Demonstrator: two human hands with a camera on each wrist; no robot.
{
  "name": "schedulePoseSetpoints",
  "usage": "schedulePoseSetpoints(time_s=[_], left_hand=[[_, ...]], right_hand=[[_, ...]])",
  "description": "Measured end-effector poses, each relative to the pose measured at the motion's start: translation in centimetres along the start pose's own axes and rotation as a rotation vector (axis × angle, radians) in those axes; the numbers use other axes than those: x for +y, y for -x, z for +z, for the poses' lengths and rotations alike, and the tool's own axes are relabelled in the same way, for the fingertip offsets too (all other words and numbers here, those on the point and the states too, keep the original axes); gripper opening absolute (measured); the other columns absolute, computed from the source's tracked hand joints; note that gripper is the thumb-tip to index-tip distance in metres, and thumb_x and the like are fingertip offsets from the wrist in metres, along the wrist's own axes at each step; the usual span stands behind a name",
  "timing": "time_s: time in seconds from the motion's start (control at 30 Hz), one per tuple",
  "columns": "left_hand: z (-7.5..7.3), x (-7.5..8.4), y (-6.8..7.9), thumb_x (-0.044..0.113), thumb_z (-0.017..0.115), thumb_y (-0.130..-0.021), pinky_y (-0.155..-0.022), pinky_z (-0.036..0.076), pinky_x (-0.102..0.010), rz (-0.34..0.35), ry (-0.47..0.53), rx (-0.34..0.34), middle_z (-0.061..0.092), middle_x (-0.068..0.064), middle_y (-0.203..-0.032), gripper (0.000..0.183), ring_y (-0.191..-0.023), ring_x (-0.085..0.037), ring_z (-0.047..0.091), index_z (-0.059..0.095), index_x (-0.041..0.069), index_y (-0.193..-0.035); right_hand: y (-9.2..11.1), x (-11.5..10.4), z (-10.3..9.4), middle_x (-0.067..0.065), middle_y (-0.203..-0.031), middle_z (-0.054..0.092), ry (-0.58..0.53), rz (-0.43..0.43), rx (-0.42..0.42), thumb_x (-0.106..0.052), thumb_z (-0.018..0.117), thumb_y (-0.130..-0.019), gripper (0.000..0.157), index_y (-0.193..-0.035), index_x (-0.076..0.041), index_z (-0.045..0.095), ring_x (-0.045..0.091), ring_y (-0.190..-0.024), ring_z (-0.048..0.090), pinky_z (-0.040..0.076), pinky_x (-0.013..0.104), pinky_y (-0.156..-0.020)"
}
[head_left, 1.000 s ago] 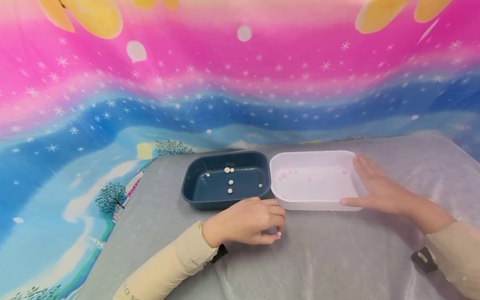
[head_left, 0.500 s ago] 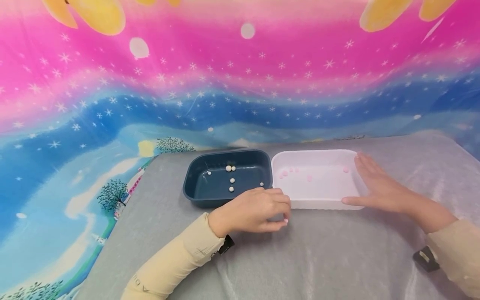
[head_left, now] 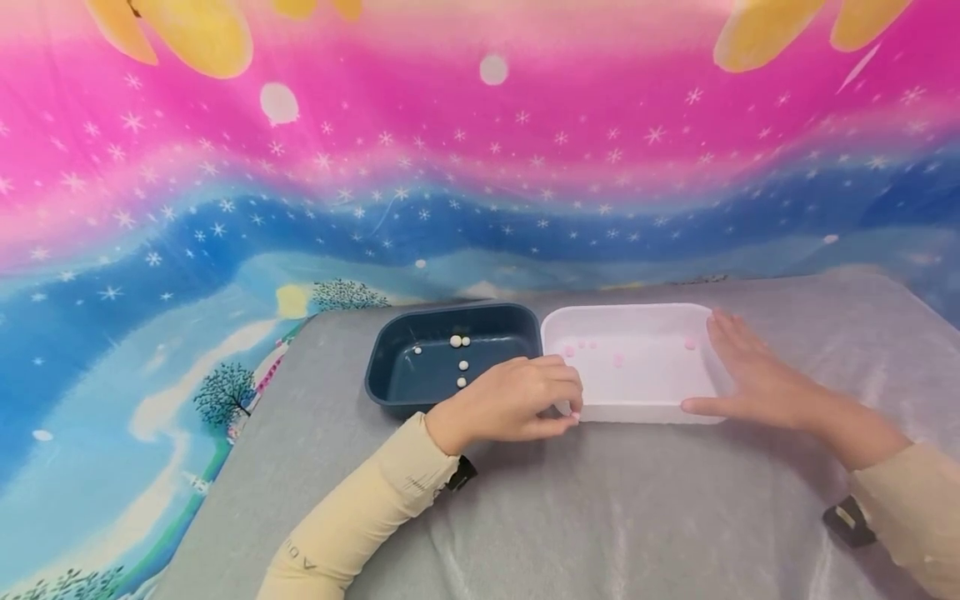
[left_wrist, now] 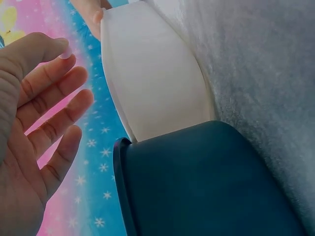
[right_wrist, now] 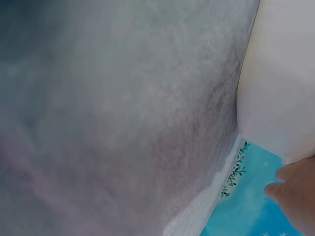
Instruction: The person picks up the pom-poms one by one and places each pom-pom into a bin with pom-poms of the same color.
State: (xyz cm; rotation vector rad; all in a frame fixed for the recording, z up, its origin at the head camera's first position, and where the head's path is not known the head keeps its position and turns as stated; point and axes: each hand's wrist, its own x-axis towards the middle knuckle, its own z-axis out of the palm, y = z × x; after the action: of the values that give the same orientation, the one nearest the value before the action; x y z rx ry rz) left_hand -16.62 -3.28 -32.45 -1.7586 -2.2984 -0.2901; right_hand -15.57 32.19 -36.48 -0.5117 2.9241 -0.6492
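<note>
My left hand (head_left: 513, 402) is over the near right corner of the dark blue bin, where it meets the white bin (head_left: 645, 412). Between its thumb and index finger it pinches a tiny pink ball (left_wrist: 66, 53); the other fingers are loosely bent. My right hand (head_left: 772, 379) rests against the white bin's right end, fingers straight, thumb along the near rim. Inside the white bin lie several small pink balls (head_left: 690, 342). The dark blue bin (head_left: 378, 392) holds several small white balls (head_left: 456, 341), and my left hand hides part of its near side.
Both bins stand side by side on a grey cloth (head_left: 675, 517) that covers the table. Behind them hangs a printed backdrop (head_left: 420, 150) with snowflakes. A dark strap (head_left: 461, 473) shows at my left wrist, another device (head_left: 849, 521) at my right.
My left hand has moved up and slightly right, from the cloth before the bins to over their near rims, still pinching the pink ball. My right hand has stayed at the white bin.
</note>
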Motion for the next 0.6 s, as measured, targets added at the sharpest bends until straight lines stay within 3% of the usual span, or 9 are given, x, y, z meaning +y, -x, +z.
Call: schedulePoseSetpoints(time_s=[0.6], left_hand=[[-0.2,-1.3,-0.9,0.024,0.063,-0.096,-0.074,0.048,-0.022,-0.048,0.003,0.014,0.067,0.007,-0.098,0.009,-0.092,-0.008,0.056,0.07,0.018,-0.096]], right_hand=[[0.0,0.0,0.1,0.024,-0.161,-0.022,0.002,-0.004,0.005,-0.052,0.072,-0.084,0.122,-0.154,0.009,-0.007,0.045,-0.149,-0.022,-0.014,0.057,-0.12]])
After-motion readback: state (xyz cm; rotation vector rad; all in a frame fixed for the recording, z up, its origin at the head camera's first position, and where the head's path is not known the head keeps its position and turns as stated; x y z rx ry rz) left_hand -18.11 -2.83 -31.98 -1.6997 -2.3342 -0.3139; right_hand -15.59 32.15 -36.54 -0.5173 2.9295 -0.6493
